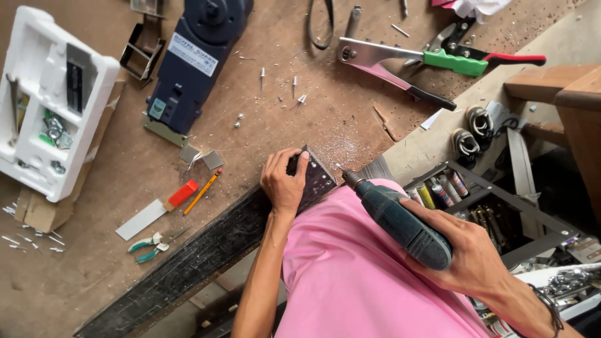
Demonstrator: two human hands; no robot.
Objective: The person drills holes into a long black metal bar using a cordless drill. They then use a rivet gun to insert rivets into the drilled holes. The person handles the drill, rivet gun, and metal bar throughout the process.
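Note:
My left hand (285,181) presses down on the end of a long dark metal bar (200,256) that lies along the near edge of the wooden workbench (94,275). My right hand (466,250) grips a dark teal power drill (397,222). Its bit points at the bar's end, close to my left fingers. Metal shavings lie scattered on the bench just beyond the bar's end.
A rivet hand tool (388,62) and green-handled snips (476,59) lie at the back right. A dark blue door closer (197,56), white foam tray (53,100), box cutter (156,209), pencil (201,191), small pliers (150,244) and loose rivets (278,84) sit on the bench. Spray cans (438,191) stand below right.

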